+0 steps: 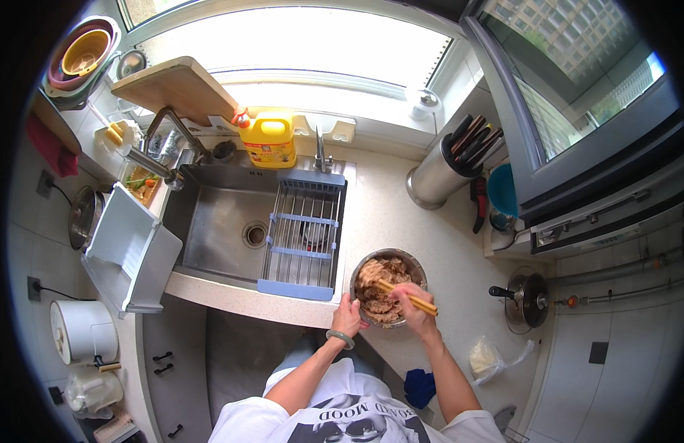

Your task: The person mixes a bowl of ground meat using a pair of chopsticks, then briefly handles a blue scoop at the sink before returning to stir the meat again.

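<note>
A round metal bowl (421, 267) of ground meat mixture (390, 271) stands on the pale counter, just right of the sink. My left hand (348, 317), with a bangle at its wrist, grips the bowl's lower left rim. In my right hand (414, 307) is a pair of wooden chopsticks (426, 305), held together over the bowl. Their far ends are in the meat, where a lump is blurred at the upper left. Fingers hide part of the bowl's lower right side.
Left of the bowl lies the sink (214, 221) with a draining rack (298, 289) across it. A knife holder (430, 185) stands behind, under an open window. To the right are a lidded pot (527, 302) and a plastic bag (486, 357); a blue cloth (419, 387) lies near the front edge.
</note>
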`<state>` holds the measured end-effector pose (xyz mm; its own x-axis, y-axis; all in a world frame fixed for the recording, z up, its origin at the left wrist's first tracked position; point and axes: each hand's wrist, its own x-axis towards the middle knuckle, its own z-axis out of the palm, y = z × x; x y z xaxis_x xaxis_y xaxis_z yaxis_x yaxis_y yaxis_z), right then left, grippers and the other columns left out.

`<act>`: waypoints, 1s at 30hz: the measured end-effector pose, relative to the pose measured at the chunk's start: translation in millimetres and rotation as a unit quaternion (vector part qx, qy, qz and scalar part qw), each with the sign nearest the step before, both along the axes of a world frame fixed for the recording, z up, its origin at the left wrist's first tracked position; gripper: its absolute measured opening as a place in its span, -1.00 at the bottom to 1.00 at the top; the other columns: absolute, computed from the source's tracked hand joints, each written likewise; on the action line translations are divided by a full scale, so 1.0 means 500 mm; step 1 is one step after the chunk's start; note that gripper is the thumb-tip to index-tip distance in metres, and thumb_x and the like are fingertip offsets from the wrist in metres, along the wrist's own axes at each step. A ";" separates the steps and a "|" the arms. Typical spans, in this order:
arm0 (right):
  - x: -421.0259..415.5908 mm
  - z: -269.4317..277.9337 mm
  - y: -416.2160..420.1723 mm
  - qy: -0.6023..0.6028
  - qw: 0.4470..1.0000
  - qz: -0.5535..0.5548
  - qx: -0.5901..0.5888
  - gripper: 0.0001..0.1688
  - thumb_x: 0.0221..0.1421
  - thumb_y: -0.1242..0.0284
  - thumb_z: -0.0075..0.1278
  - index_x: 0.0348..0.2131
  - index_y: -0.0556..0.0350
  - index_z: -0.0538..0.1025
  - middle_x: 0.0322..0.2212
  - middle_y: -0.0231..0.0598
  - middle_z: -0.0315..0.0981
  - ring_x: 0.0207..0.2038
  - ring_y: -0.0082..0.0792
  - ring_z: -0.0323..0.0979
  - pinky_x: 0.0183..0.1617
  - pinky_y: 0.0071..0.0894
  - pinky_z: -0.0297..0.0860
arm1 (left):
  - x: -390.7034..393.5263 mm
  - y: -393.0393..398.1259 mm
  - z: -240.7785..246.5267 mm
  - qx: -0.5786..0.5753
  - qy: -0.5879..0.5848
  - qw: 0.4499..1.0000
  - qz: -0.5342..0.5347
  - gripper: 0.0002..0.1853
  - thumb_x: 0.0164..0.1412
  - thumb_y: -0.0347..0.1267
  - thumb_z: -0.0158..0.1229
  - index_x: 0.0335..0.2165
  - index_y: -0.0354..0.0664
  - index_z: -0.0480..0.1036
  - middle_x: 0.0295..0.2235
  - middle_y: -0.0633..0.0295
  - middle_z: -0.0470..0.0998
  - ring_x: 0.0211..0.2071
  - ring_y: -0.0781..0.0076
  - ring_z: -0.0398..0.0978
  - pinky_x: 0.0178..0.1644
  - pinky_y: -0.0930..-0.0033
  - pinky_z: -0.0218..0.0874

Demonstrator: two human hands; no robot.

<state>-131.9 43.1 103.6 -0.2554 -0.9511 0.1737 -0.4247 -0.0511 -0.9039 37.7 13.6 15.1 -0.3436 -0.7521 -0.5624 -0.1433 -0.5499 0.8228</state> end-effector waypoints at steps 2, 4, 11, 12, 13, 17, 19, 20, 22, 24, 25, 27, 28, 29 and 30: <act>-0.024 -0.019 -0.002 -0.062 0.996 -0.068 0.003 -0.85 0.10 0.59 -0.10 -0.45 0.29 0.51 -0.51 -0.21 0.48 -0.45 -0.46 0.46 -0.34 -0.57 0.39 | -0.006 0.000 0.007 0.007 0.013 1.000 -0.006 -0.81 0.28 -0.37 -0.19 -0.21 -0.27 0.10 -0.50 -0.10 0.46 -0.61 0.11 0.54 -0.62 0.27 0.45; -0.044 -0.027 0.008 -0.073 0.990 -0.115 0.033 -0.82 0.12 0.56 -0.11 -0.44 0.31 0.51 -0.52 -0.23 0.49 -0.46 -0.49 0.47 -0.34 -0.59 0.39 | -0.001 0.002 -0.003 -0.003 0.007 1.000 0.006 -0.81 0.27 -0.38 -0.18 -0.21 -0.27 0.10 -0.52 -0.09 0.46 -0.62 0.10 0.54 -0.62 0.27 0.44; 0.000 -0.072 0.172 -0.139 0.956 -0.218 0.140 -0.70 0.19 0.45 -0.15 -0.40 0.38 0.50 -0.50 -0.17 0.51 -0.44 -0.46 0.49 -0.28 -0.55 0.42 | -0.010 0.006 -0.015 -0.036 -0.052 0.998 -0.008 -0.81 0.25 -0.37 -0.15 -0.23 -0.28 0.14 -0.54 -0.11 0.46 -0.62 0.06 0.53 -0.63 0.22 0.39; 0.020 -0.060 0.177 -0.158 0.952 -0.221 0.141 -0.70 0.20 0.44 -0.15 -0.40 0.38 0.50 -0.50 -0.16 0.51 -0.44 -0.46 0.49 -0.27 -0.55 0.42 | -0.012 0.007 -0.014 -0.029 -0.049 0.998 -0.010 -0.81 0.25 -0.37 -0.16 -0.23 -0.28 0.13 -0.55 -0.11 0.46 -0.62 0.06 0.54 -0.62 0.22 0.40; 0.035 -0.042 0.174 -0.164 0.953 -0.218 0.135 -0.69 0.20 0.44 -0.15 -0.40 0.39 0.49 -0.50 -0.16 0.51 -0.44 -0.45 0.49 -0.27 -0.54 0.42 | -0.010 0.006 -0.012 -0.023 -0.047 0.999 -0.010 -0.81 0.25 -0.37 -0.16 -0.23 -0.28 0.13 -0.55 -0.10 0.46 -0.62 0.05 0.54 -0.62 0.22 0.40; 0.048 0.019 0.139 -0.156 0.956 -0.223 0.107 -0.68 0.21 0.42 -0.15 -0.37 0.40 0.48 -0.48 -0.14 0.50 -0.43 -0.44 0.49 -0.27 -0.53 0.42 | -0.008 0.009 -0.023 0.004 -0.018 1.000 0.011 -0.80 0.25 -0.37 -0.17 -0.21 -0.28 0.12 -0.51 -0.10 0.48 -0.62 0.05 0.54 -0.62 0.23 0.41; 0.035 0.024 0.108 -0.162 0.955 -0.231 0.091 -0.68 0.21 0.41 -0.14 -0.36 0.40 0.48 -0.47 -0.14 0.50 -0.42 -0.43 0.49 -0.26 -0.53 0.42 | -0.013 0.012 -0.012 0.014 -0.005 1.000 0.018 -0.80 0.25 -0.37 -0.17 -0.22 -0.28 0.13 -0.48 -0.11 0.48 -0.62 0.05 0.54 -0.61 0.23 0.43; 0.029 0.014 0.083 -0.178 0.954 -0.228 0.081 -0.68 0.21 0.41 -0.14 -0.36 0.40 0.48 -0.47 -0.15 0.50 -0.42 -0.43 0.49 -0.26 -0.54 0.42 | -0.017 0.013 -0.007 0.018 0.003 1.000 0.021 -0.80 0.26 -0.38 -0.17 -0.22 -0.28 0.13 -0.46 -0.11 0.48 -0.62 0.06 0.54 -0.61 0.24 0.43; 0.013 -0.027 0.071 -0.215 0.948 -0.222 0.074 -0.69 0.20 0.42 -0.13 -0.34 0.40 0.47 -0.47 -0.15 0.52 -0.40 -0.42 0.50 -0.26 -0.53 0.41 | -0.027 0.017 -0.011 0.023 0.008 0.999 0.024 -0.80 0.26 -0.38 -0.17 -0.22 -0.29 0.13 -0.43 -0.13 0.47 -0.61 0.07 0.54 -0.61 0.25 0.44; 0.027 -0.064 0.116 -0.190 0.947 -0.236 0.111 -0.69 0.19 0.41 -0.12 -0.34 0.40 0.47 -0.48 -0.15 0.52 -0.39 -0.42 0.51 -0.25 -0.53 0.41 | -0.025 0.014 -0.016 0.017 0.002 0.999 0.028 -0.81 0.26 -0.38 -0.18 -0.22 -0.29 0.13 -0.42 -0.13 0.47 -0.61 0.09 0.54 -0.61 0.26 0.44; 0.035 -0.076 0.144 -0.176 0.946 -0.241 0.126 -0.69 0.19 0.41 -0.12 -0.34 0.40 0.47 -0.48 -0.15 0.52 -0.39 -0.42 0.51 -0.25 -0.54 0.41 | -0.025 0.015 -0.016 0.008 -0.003 0.999 0.032 -0.81 0.26 -0.38 -0.18 -0.22 -0.29 0.14 -0.42 -0.13 0.47 -0.60 0.10 0.54 -0.62 0.26 0.44; 0.038 -0.062 0.178 -0.200 0.935 -0.259 0.140 -0.69 0.19 0.41 -0.12 -0.33 0.38 0.48 -0.45 -0.17 0.50 -0.40 -0.40 0.51 -0.25 -0.54 0.43 | -0.024 0.019 -0.015 0.006 -0.002 0.999 0.038 -0.81 0.26 -0.39 -0.19 -0.21 -0.29 0.14 -0.43 -0.13 0.47 -0.60 0.11 0.54 -0.62 0.26 0.44; 0.042 -0.037 0.186 -0.198 0.935 -0.261 0.136 -0.70 0.19 0.42 -0.12 -0.33 0.38 0.49 -0.46 -0.17 0.50 -0.40 -0.41 0.51 -0.25 -0.54 0.43 | -0.020 0.019 -0.012 0.008 0.002 0.999 0.042 -0.80 0.26 -0.38 -0.19 -0.21 -0.29 0.13 -0.43 -0.12 0.47 -0.60 0.11 0.54 -0.62 0.26 0.44; 0.047 -0.018 0.190 -0.197 0.935 -0.263 0.132 -0.71 0.19 0.43 -0.13 -0.34 0.37 0.49 -0.46 -0.18 0.50 -0.40 -0.42 0.51 -0.25 -0.54 0.43 | -0.015 0.017 -0.012 0.010 0.007 0.999 0.045 -0.80 0.26 -0.38 -0.19 -0.20 -0.29 0.13 -0.44 -0.12 0.47 -0.61 0.11 0.54 -0.62 0.26 0.44; 0.053 0.000 0.175 -0.189 0.941 -0.257 0.112 -0.71 0.19 0.43 -0.13 -0.34 0.38 0.49 -0.47 -0.18 0.50 -0.40 -0.43 0.51 -0.25 -0.54 0.42 | -0.015 0.018 -0.012 0.013 0.007 0.999 0.039 -0.80 0.26 -0.38 -0.19 -0.20 -0.29 0.13 -0.45 -0.11 0.48 -0.61 0.12 0.54 -0.62 0.27 0.44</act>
